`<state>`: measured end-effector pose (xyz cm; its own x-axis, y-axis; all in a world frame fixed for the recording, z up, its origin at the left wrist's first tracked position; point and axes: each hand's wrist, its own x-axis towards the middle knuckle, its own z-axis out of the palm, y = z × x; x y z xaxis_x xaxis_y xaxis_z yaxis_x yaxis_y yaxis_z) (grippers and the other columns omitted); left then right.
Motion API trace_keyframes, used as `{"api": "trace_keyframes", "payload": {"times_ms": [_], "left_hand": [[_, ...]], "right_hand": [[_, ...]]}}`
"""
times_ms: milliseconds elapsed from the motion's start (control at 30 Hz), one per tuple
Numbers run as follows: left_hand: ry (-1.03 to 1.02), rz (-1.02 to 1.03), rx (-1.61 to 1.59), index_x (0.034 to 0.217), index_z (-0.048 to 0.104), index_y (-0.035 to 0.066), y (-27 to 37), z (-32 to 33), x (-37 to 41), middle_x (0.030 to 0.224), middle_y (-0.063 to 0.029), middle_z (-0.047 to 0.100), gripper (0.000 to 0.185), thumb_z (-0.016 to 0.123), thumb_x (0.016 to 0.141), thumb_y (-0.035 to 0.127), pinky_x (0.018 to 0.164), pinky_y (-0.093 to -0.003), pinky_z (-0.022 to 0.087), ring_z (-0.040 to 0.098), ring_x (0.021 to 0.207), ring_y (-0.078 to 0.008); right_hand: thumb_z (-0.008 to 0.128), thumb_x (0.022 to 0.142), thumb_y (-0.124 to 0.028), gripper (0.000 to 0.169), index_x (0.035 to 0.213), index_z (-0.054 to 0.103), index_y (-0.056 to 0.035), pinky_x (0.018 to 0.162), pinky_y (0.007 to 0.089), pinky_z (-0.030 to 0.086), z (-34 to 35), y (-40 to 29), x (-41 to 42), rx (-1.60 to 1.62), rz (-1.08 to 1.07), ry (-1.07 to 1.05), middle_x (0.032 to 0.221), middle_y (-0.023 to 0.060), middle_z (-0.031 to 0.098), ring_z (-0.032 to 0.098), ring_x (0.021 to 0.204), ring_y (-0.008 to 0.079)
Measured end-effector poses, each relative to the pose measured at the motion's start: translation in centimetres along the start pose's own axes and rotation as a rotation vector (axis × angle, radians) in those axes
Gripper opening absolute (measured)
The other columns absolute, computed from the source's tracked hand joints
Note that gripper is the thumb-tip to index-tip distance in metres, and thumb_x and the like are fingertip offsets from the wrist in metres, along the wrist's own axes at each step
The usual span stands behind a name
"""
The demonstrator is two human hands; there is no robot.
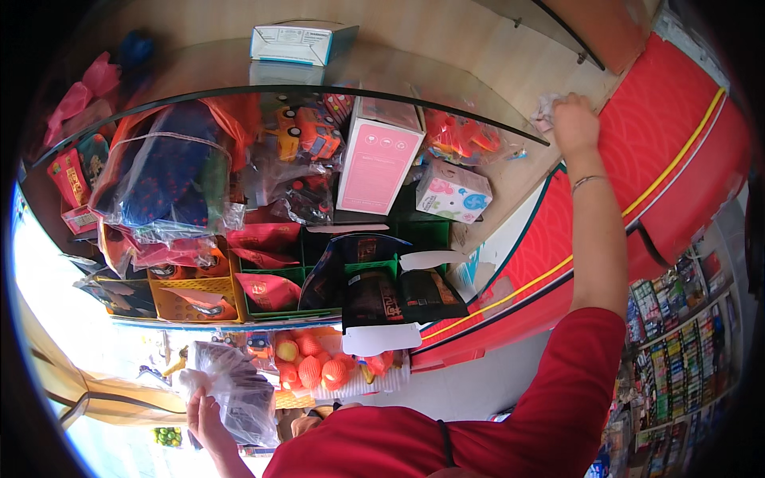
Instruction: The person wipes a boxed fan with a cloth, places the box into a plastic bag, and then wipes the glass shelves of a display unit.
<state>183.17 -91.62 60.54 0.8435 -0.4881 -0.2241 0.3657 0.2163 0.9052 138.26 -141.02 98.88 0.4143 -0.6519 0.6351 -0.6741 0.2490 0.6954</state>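
My right hand [576,124] reaches far up to the right, its fingers on a crumpled whitish cloth or paper wad [544,112]. The wad rests against the pale wood-look panel [496,54] of a shelf unit, near the edge of its red side. Low on the left, my left hand [206,418] grips the gathered top of a clear plastic bag [239,382]. Dark contents show through the plastic, but I cannot tell what they are. A glass shelf [406,71] curves across the unit, its end left of my right hand.
A white-and-blue box [291,45] stands on the glass. Below it sit a pink box [379,158], toy vehicles [317,131], a patterned box [454,191] and a wrapped dark bundle [170,161]. Packets fill green and yellow baskets [194,296]. Net-wrapped fruit [311,370] lies lower down.
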Motion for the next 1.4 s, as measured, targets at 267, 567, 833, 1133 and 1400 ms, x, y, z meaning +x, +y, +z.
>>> {"api": "trace_keyframes", "payload": {"times_ms": [267,567,833,1133,1400], "left_hand": [[0.003,-0.008,0.004,0.109,0.062,0.003,-0.5,0.7,-0.3,0.088,-0.0004,0.057,0.021,0.06,0.091,0.011,0.071,-0.0183,0.038,0.048,0.077,-0.0052],[0.015,0.023,0.019,0.108,0.062,0.002,0.3,-0.4,-0.5,0.089,0.0003,0.057,0.021,0.06,0.091,0.013,0.071,-0.0188,0.038,0.049,0.079,-0.0049],[0.087,0.034,0.056,0.107,0.063,0.002,0.5,0.2,-0.8,0.091,0.0003,0.058,0.021,0.06,0.089,0.012,0.069,-0.0185,0.039,0.05,0.078,-0.0047],[0.159,0.042,0.127,0.106,0.063,0.002,0.6,1.3,-1.2,0.089,-0.0002,0.057,0.022,0.061,0.088,0.015,0.068,-0.0183,0.04,0.049,0.076,-0.0045],[0.213,0.08,0.115,0.105,0.062,0.002,1.6,3.2,-1.4,0.088,-0.0009,0.058,0.02,0.061,0.088,0.012,0.065,-0.0177,0.04,0.049,0.072,-0.0048]], "right_hand": [[0.059,0.082,-0.019,0.02,0.099,0.066,-0.0115,0.076,0.036,0.055,-2.2,4.5,1.7,-0.148,0.085,0.197,0.102,0.0091,0.06,0.058,0.097,0.027],[0.057,0.082,-0.024,0.042,0.124,0.057,-0.0235,0.087,0.0437,0.049,-1.7,0.3,3.7,0.664,0.309,-0.002,0.118,0.0153,0.062,0.059,0.106,0.0353],[0.051,0.09,-0.003,0.038,0.128,0.055,-0.0059,0.099,0.0302,0.04,3.9,-8.1,7.9,1.345,-0.247,-0.532,0.131,0.0123,0.054,0.051,0.12,0.021],[0.052,0.079,0.007,0.056,0.132,0.052,-0.012,0.09,0.0298,0.045,4.6,-6.9,14.3,0.842,-0.045,-0.023,0.129,0.0132,0.056,0.058,0.111,0.0223],[0.039,0.074,0.018,0.082,0.145,0.036,-0.0226,0.099,0.0309,0.039,7.7,-9.6,14.8,1.06,-0.078,-0.752,0.138,0.0121,0.05,0.051,0.121,0.0261]]}}
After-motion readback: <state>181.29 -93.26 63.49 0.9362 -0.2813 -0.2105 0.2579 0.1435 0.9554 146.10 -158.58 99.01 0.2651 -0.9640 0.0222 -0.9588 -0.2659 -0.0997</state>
